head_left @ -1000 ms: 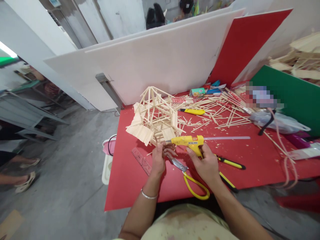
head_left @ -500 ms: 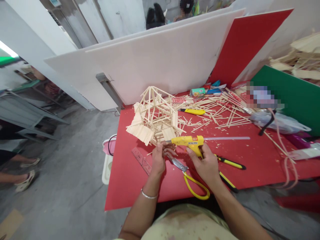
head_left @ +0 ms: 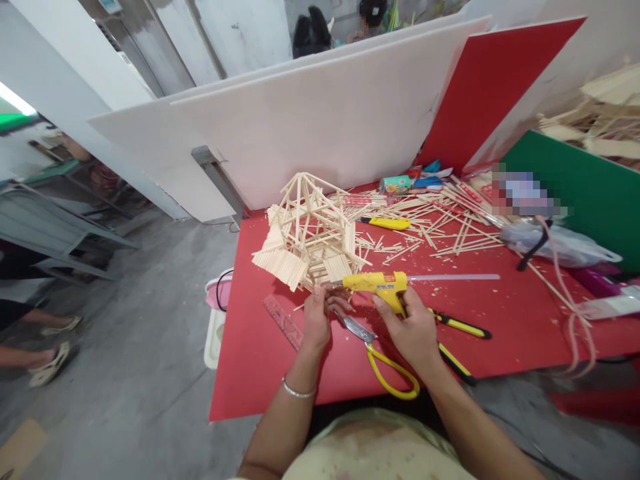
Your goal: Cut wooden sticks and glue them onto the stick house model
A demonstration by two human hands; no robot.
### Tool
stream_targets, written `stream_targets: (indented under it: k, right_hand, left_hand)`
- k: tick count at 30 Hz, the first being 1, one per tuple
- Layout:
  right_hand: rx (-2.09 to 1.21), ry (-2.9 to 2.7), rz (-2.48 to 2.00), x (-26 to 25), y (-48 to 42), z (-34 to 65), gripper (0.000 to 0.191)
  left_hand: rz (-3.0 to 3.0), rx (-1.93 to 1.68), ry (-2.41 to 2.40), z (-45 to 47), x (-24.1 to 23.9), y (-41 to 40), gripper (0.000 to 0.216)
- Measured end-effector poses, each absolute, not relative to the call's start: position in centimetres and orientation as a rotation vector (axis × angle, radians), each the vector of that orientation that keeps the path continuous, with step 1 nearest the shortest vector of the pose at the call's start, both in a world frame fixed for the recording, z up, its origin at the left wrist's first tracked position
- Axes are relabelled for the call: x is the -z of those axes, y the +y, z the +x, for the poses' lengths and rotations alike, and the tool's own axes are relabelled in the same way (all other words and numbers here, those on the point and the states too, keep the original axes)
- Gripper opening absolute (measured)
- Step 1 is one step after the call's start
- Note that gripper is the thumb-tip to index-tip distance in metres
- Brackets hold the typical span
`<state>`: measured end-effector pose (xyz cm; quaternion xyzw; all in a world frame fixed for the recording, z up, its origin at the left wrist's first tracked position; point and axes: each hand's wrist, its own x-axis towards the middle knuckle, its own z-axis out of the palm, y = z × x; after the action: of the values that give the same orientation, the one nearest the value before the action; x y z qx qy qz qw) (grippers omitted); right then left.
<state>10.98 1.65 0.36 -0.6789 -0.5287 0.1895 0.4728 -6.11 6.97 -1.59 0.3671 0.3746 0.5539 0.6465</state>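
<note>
My right hand (head_left: 413, 327) is wrapped round the handle of a yellow hot glue gun (head_left: 375, 283), its nozzle pointing left. A clear glue stick (head_left: 455, 277) juts from the gun's back end. Right at the nozzle tip, my left hand (head_left: 319, 317) is closed with thumb and fingers in a pinch; whatever it holds is too small to make out. Just beyond stands a model frame of thin wooden sticks (head_left: 303, 233) with slatted panels. Yellow-handled scissors (head_left: 393, 373) lie beneath and between my hands. Beside my left wrist is a clear ruler (head_left: 283, 322).
Loose wooden sticks (head_left: 450, 227) litter the back of the red tabletop (head_left: 500, 320), with a yellow utility knife (head_left: 385, 223) and a green can (head_left: 395, 185) among them. Yellow-black pliers (head_left: 463, 325) lie right of my right hand. A white board (head_left: 310, 127) stands behind.
</note>
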Motion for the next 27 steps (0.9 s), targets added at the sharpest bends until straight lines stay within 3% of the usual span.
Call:
stream_targets:
  k: [27]
  right_hand:
    - [-0.495,-1.275,-1.646,-0.52,1.45,10.92,0.034]
  left_hand:
    - [0.838,-1.274,0.839,-6.14,1.78,7.03,0.06]
